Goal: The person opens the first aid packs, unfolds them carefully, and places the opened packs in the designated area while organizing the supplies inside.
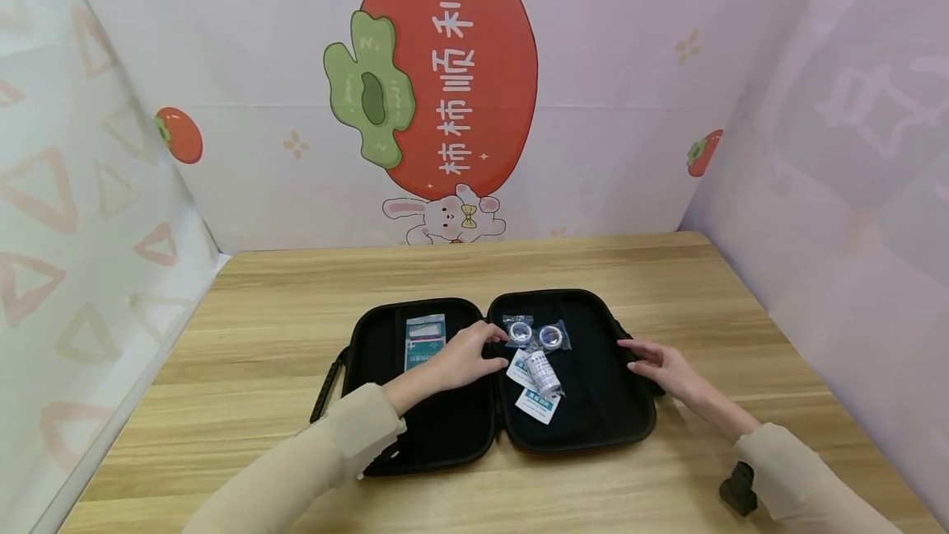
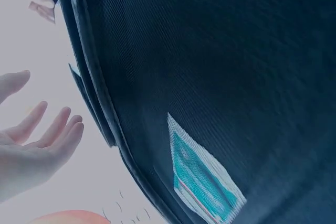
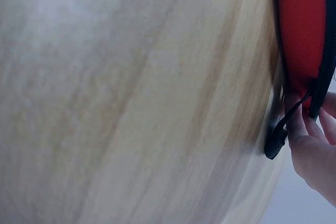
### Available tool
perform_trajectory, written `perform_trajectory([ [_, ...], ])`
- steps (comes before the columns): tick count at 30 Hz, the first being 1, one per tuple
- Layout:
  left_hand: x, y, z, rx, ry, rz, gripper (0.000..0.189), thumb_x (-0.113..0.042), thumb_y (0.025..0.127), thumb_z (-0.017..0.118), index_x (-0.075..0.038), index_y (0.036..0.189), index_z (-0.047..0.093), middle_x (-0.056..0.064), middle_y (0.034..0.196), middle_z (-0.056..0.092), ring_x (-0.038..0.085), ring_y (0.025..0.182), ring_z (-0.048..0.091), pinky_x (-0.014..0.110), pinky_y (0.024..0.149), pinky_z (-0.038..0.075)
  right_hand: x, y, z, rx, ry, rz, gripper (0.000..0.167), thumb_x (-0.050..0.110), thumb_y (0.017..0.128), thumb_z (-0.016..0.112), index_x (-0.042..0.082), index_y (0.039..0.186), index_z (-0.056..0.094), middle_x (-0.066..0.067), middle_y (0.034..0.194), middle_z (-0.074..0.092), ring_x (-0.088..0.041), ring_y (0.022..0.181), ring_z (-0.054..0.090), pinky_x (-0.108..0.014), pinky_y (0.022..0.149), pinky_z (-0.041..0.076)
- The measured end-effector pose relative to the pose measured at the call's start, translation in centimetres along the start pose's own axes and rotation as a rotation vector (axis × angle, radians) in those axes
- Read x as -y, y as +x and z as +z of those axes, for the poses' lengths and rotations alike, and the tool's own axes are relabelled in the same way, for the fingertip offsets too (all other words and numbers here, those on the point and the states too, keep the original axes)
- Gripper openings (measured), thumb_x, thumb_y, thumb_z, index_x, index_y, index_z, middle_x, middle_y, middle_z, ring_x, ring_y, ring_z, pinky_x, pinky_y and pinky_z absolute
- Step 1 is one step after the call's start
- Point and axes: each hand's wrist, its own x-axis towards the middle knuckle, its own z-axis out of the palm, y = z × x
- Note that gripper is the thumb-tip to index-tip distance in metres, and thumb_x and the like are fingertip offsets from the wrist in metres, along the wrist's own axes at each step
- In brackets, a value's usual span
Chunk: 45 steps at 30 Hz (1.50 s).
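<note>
A black-lined zip case (image 1: 608, 427) lies unfolded on the table, red on its outside (image 3: 302, 30). My left hand (image 1: 463, 353) hovers over the case's hinge, fingers apart and holding nothing; the left wrist view shows the same hand (image 2: 39, 150). Just right of it, in the right half, are two clear-wrapped tape rolls (image 1: 521, 332), a wrapped white bandage roll (image 1: 544, 373) and two small white-and-blue packets (image 1: 537, 405). My right hand (image 1: 667, 369) grips the case's right rim, beside a black zipper pull (image 3: 275, 142).
A teal-and-white packet (image 1: 425, 340) lies in the case's left half, partly behind my left forearm. The case's carry handle (image 1: 326, 390) sticks out at left. Near my right sleeve is a small black object (image 1: 739, 489). Printed cloth walls (image 1: 593, 171) border the wooden table (image 1: 245, 336).
</note>
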Motion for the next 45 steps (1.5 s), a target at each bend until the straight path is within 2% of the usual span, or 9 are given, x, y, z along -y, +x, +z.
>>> perform_trajectory([
  [7,-1.2,1.2,1.3,0.065,0.062,-0.021,0.04,-0.02,0.081,0.063,0.0,0.115,0.053,0.013,0.108,0.052,0.024,0.101,0.051,0.031,0.085,0.043,0.0,0.0,0.0,-0.001,-0.012,-0.006,0.045,0.01,0.089,0.051,-0.008,0.128,0.039,-0.032,0.127,0.038,-0.043,0.112,0.042,-0.027,0.082,0.045],
  [12,-2.0,1.9,2.2,0.08,0.108,-0.027,0.043,-0.021,0.08,0.065,-0.002,0.116,0.053,0.01,0.111,0.052,0.02,0.102,0.051,0.028,0.085,0.042,-0.1,0.1,-0.1,0.001,-0.005,-0.013,0.044,0.009,0.089,0.051,-0.009,0.128,0.039,-0.032,0.128,0.037,-0.042,0.111,0.043,-0.027,0.082,0.045],
  [22,-2.4,2.8,3.9,0.081,0.164,-0.055,0.048,-0.03,0.076,0.069,-0.006,0.116,0.054,0.01,0.11,0.05,0.017,0.094,0.051,0.023,0.075,0.045,0.0,0.0,-0.1,0.01,-0.007,-0.024,0.044,0.008,0.089,0.05,-0.01,0.127,0.039,-0.033,0.128,0.036,-0.042,0.111,0.043,-0.025,0.082,0.044],
  [31,-2.2,2.8,4.9,0.07,0.216,-0.084,0.051,-0.035,0.073,0.07,-0.007,0.114,0.056,0.008,0.105,0.052,0.015,0.092,0.05,0.023,0.072,0.044,0.1,0.0,-0.1,0.014,-0.017,-0.014,0.044,0.009,0.089,0.05,-0.009,0.128,0.038,-0.033,0.128,0.036,-0.042,0.11,0.044,-0.034,0.083,0.045],
  [35,-2.2,2.8,5.2,0.073,0.215,-0.091,0.052,-0.037,0.074,0.07,-0.006,0.114,0.055,0.008,0.103,0.053,0.014,0.087,0.051,0.022,0.069,0.044,0.1,0.0,-0.1,0.013,-0.01,-0.018,0.044,0.008,0.089,0.05,-0.01,0.128,0.039,-0.033,0.128,0.036,-0.041,0.109,0.046,-0.032,0.083,0.045],
  [41,-2.4,2.9,5.8,0.034,0.228,-0.093,0.058,-0.045,0.07,0.07,-0.005,0.11,0.056,0.006,0.097,0.053,0.012,0.078,0.05,0.021,0.062,0.043,0.1,0.0,-0.1,0.008,-0.01,-0.029,0.044,0.007,0.089,0.051,-0.011,0.127,0.039,-0.033,0.127,0.037,-0.041,0.109,0.045,-0.029,0.082,0.045],
  [45,-2.7,2.8,5.9,0.025,0.259,-0.096,0.06,-0.047,0.069,0.07,-0.004,0.109,0.055,0.006,0.097,0.054,0.013,0.078,0.052,0.022,0.063,0.044,0.2,0.0,-0.1,0.013,-0.007,-0.026,0.044,0.007,0.089,0.05,-0.011,0.127,0.039,-0.033,0.128,0.036,-0.041,0.109,0.045,-0.028,0.082,0.045],
])
